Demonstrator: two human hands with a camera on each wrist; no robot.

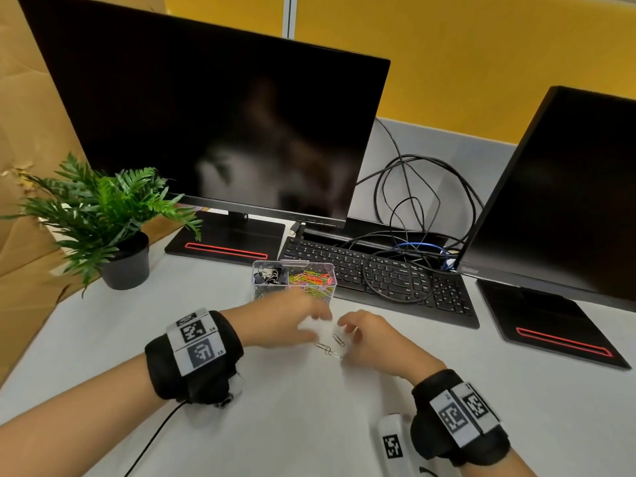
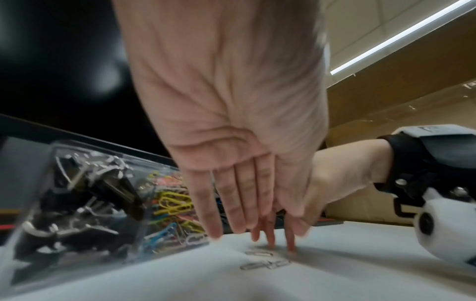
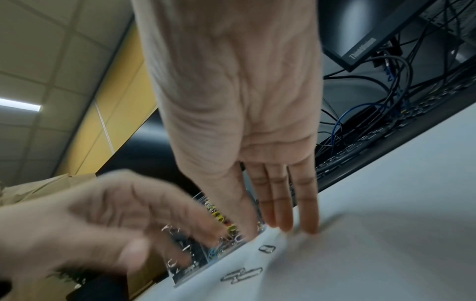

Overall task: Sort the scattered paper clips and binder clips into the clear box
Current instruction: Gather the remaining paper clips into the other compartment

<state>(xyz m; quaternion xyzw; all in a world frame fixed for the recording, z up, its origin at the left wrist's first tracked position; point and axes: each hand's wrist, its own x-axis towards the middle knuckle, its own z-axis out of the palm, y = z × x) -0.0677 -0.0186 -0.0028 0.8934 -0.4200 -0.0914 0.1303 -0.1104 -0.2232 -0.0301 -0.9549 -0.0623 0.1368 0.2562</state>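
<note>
"ThinkVision" on the right monitor's (image 3: 360,49) lower bezel; "L4", "L5" on the left wristband (image 1: 199,342).

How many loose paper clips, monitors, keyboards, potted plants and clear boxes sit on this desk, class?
Loose silver wire paper clips: 3
Black flat monitors: 2
Black keyboard: 1
Green potted plant: 1
Clear plastic box: 1
Total: 8

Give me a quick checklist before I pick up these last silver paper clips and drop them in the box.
1. Silver paper clips loose on the desk, between both hands: ok.
2. Left hand holds nothing, fingers straight: ok.
3. Right hand holds nothing: ok.
4. Clear box open on top: ok.
5. Coloured paper clips and binder clips in separate compartments: ok.
6. Whether two silver clips are linked: cannot tell.
</note>
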